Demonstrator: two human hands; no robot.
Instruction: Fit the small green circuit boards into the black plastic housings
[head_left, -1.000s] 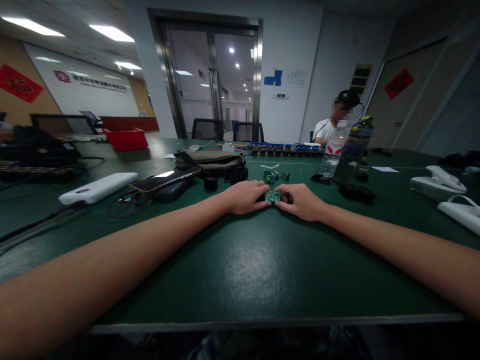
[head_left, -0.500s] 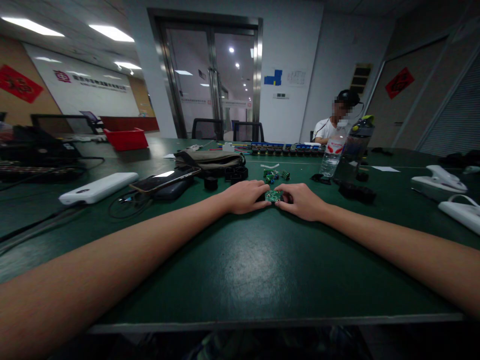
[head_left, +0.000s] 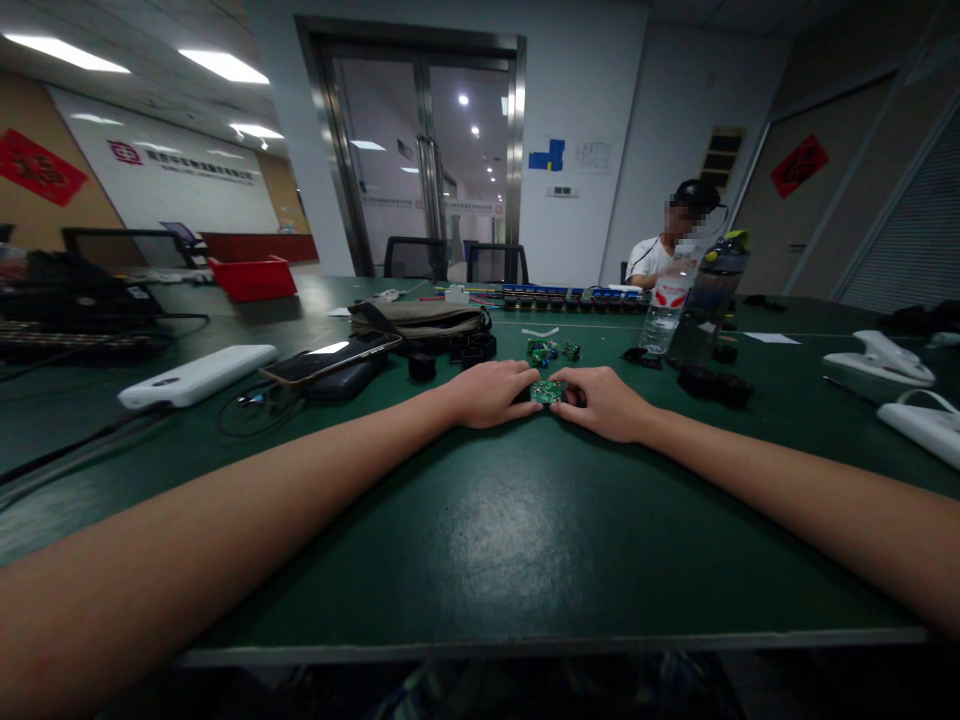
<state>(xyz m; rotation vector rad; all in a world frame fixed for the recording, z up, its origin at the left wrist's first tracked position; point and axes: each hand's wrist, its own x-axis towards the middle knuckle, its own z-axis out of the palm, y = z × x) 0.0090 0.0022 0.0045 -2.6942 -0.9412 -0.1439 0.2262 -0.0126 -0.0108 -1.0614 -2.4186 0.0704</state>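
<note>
A small green circuit board (head_left: 546, 392) is held between my two hands, low over the green table (head_left: 480, 540). My left hand (head_left: 495, 393) grips its left edge between thumb and fingers. On the opposite edge, the thumb and curled fingers of my right hand (head_left: 604, 403) close around the board. Its underside is hidden from me. Just beyond my fingertips lie several more small circuit boards (head_left: 541, 350) in a loose group, with a white strip (head_left: 540, 332) behind them.
Left of my hands are a phone (head_left: 330, 358), a white power bank (head_left: 199, 376) with cables, and a grey pouch (head_left: 420, 322). To the right stand a water bottle (head_left: 664, 310) and a dark drinking bottle (head_left: 709, 300). A person (head_left: 652, 258) sits across the table.
</note>
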